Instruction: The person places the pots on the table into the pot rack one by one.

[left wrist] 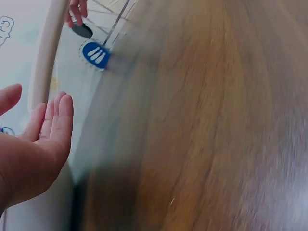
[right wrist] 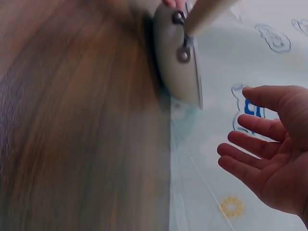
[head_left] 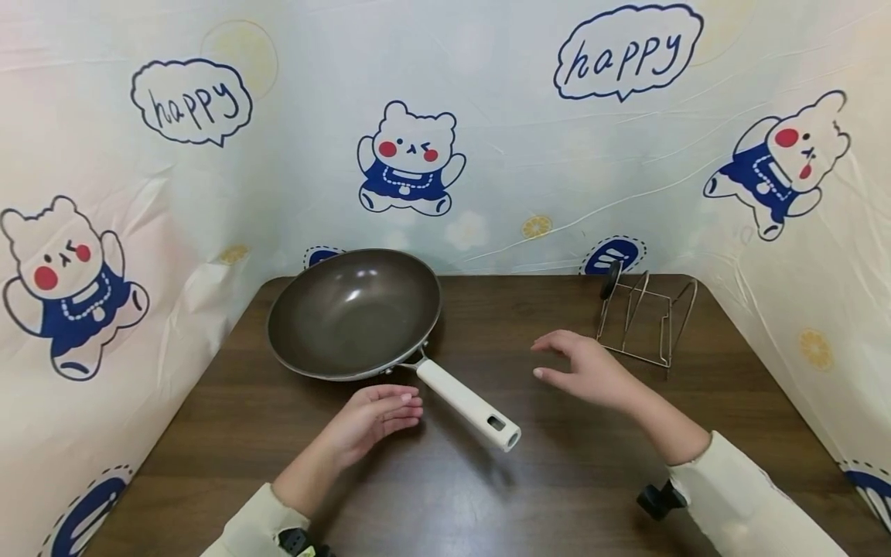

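On the dark wooden table walled by bear-print sheeting, the wok sits far left, untouched, its white handle between 2 empty, relaxed hands, left hand just beside it, right hand near the wire rack.

Bright, even light with soft shadows; head view sharp but edge-warped, both wrist views motion-blurred.
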Demonstrator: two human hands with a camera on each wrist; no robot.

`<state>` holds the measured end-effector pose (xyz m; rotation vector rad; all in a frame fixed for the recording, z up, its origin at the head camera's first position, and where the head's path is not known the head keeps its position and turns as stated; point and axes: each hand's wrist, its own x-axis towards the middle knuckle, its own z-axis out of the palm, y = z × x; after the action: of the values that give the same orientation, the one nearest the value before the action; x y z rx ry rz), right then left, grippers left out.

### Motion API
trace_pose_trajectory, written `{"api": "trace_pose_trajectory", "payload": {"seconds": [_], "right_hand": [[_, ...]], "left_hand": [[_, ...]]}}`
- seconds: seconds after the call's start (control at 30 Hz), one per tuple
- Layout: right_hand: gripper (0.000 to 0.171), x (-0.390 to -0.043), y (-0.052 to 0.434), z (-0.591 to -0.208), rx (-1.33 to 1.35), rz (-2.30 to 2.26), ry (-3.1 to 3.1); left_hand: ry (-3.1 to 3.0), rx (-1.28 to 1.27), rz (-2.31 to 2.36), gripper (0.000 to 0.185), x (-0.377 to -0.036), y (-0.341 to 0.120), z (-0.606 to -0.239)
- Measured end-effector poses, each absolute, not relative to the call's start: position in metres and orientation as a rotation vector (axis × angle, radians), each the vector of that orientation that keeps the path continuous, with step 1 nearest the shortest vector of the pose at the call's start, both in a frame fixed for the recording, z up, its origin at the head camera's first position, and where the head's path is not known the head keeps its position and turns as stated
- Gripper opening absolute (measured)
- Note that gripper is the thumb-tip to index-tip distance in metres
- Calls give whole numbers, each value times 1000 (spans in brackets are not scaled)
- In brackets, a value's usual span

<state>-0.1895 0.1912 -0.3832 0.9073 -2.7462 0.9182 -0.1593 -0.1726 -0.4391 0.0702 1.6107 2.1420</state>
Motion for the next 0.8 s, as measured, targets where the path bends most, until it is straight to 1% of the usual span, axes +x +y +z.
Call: {"api": "trace_pose_trajectory", "payload": {"seconds": [0.07,0.1,0.23,0.3,0.43,0.53,0.67,0.8], "right_hand": [[31,-189,184,-384,922,1009,-2767],[31,-189,180,-384,924,1059,-2781],[30,-190,164,-384,955,1316,-2833],[30,-191,156,-384,976,1424,-2852],[32,-192,140,-385,1017,1578,-2886],[36,-193,128,-389,1021,1804,-2896],[47,-193,116,-398,940,2290,-2838],[58,-192,110,-407,859,2862,-2595]], "left_hand": [[1533,68,2159,41,-161,-169,-443],[1488,65,2177,39,-162,-167,-445],[1289,69,2273,20,-166,-158,-451],[1207,88,2315,15,-168,-152,-454],[1096,134,2365,17,-174,-142,-458],[1040,162,2386,20,-178,-138,-460],[999,171,2404,30,-181,-133,-460],[1030,149,2437,39,-182,-129,-458]]}}
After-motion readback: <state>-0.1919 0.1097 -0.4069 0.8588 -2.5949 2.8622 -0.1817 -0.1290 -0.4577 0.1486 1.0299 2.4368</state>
